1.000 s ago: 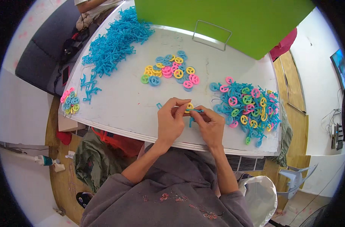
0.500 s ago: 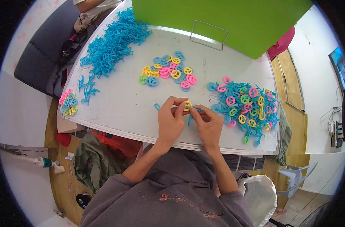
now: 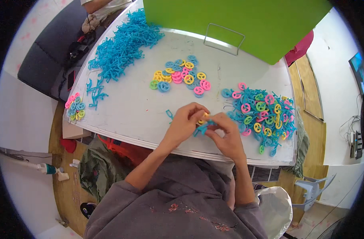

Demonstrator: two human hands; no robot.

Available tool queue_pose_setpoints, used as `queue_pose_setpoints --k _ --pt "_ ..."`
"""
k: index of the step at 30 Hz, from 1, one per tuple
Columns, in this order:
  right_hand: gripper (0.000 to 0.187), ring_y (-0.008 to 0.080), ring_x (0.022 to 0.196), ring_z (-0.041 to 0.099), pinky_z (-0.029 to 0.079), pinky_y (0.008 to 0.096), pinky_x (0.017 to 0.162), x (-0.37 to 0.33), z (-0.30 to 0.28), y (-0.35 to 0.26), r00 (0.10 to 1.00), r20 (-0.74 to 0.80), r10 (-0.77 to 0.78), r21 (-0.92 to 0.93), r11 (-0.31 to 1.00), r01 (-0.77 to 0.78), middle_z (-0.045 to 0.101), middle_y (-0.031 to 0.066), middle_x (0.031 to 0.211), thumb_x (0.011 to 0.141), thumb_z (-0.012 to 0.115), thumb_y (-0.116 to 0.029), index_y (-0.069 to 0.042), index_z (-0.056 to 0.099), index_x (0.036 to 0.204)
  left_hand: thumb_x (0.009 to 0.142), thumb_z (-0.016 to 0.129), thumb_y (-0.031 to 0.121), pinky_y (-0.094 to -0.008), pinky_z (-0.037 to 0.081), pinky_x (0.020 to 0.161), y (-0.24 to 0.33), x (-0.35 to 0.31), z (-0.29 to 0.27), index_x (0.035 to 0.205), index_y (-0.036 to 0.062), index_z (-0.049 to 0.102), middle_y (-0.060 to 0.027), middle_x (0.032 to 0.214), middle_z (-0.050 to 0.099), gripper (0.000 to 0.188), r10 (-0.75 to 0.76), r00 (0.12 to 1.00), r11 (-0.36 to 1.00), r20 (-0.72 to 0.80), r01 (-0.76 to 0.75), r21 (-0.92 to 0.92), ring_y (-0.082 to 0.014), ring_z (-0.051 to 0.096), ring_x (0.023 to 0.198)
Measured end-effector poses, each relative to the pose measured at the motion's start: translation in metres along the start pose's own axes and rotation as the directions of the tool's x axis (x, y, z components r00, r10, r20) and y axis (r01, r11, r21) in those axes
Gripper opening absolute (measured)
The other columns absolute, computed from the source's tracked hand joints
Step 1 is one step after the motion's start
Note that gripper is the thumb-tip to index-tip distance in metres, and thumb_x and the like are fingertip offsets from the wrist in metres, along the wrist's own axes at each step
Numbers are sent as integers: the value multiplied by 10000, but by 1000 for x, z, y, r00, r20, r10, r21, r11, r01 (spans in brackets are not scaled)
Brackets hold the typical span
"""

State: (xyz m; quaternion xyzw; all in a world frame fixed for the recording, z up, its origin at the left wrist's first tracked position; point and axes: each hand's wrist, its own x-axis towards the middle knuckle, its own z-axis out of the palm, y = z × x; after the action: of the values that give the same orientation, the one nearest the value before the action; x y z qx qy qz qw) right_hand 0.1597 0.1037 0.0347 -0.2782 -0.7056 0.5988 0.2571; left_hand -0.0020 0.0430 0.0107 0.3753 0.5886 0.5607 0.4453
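Observation:
Near the front edge of the table, my left hand [image 3: 186,122] pinches a small yellow plastic wheel [image 3: 205,116] with cut-out spokes. Close against it, my right hand [image 3: 227,137] has its fingers closed on a blue branched plastic piece [image 3: 201,130]. Wheel and piece meet between my fingertips; whether they are joined I cannot tell. Another blue piece [image 3: 169,114] lies just left of my left hand. Beyond my hands is a loose group of blue, yellow, pink and green wheels [image 3: 177,73].
A big heap of blue pieces [image 3: 124,46] lies far left. At the right is a pile of wheels with blue pieces [image 3: 265,113]. Small wheels [image 3: 75,106] sit at the left edge. A green panel [image 3: 238,28] stands at the back, a wire handle [image 3: 224,39] before it. A person sits far left.
My hands have turned and drawn closer around the yellow wheel, which is now partly covered by fingers. The right hand has moved slightly right and down. The whole view has shifted a little.

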Motion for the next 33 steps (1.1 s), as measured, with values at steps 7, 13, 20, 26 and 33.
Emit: queue_pose_setpoints --k 7,13,20,26,33 --pt "241 181 965 592 453 288 865 6 -6 7 921 -203 -333 -274 922 273 641 71 1003 737 683 86 -33 692 946 850 617 68 -360 486 697 5 62 -30 1068 61 612 -113 885 591 218 653 751 502 -92 -340 795 -263 586 776" --pt "190 117 882 602 466 255 816 5 -3 10 968 -227 -107 -50 994 98 670 55 898 783 682 64 28 671 969 792 660 46 -415 480 712 -6 88 -49 979 48 615 -136 913 581 193 616 787 431 44 -384 817 -322 587 823" --pt "159 99 810 597 469 233 766 9 -2 19 941 -327 -90 -118 992 54 670 41 862 803 711 13 33 678 957 724 714 42 -395 484 721 -2 80 -46 923 36 625 -125 911 603 217 489 871 550 49 -351 758 -319 598 851" --pt "163 96 804 605 466 239 739 8 -7 25 930 -326 -171 -224 969 100 680 40 855 796 733 -25 24 685 943 725 698 3 -367 489 696 1 64 -54 950 28 632 -125 908 590 236 447 892 600 72 -358 715 -287 593 796" --pt "184 156 803 645 472 270 733 21 -14 13 933 -272 -234 -377 918 120 702 91 876 767 759 -90 -13 706 925 700 715 -7 -368 489 729 4 51 -55 960 33 636 -137 900 596 275 462 887 509 -5 -261 820 -294 593 821"
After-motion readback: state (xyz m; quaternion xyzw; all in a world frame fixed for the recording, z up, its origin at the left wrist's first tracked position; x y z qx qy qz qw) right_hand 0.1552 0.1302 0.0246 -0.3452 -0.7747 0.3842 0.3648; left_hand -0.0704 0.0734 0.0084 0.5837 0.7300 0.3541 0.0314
